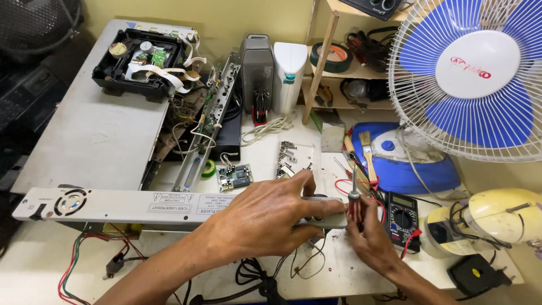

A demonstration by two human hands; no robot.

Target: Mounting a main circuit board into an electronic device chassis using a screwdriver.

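- The left hand (271,217) lies flat over the right end of the long silver front panel (141,206), fingers wrapped around it and pinning it to the tabletop (350,265) close to the front edge; that hold looks firm, and it is best kept pressing straight down so the panel cannot twist.
- The right hand (367,237) is closed around the red-and-black handle of a screwdriver (354,206), which stands nearly upright with its shaft pointing up just off the panel's right end.
- Whether the tool's tip meets a screw cannot be told (the fingers hide that spot), so the tip is better seated by feel before any turning force goes in.
- Keeping the driver in line with the fastener, not leaning, should spare the head from stripping.
- A multimeter (402,217) with red leads sits just right of the right hand, and loose screws (287,153) lie on a white sheet behind the left hand; the wrist is best kept clear of both.
- A small green circuit board (234,177) rests behind the panel, well clear.
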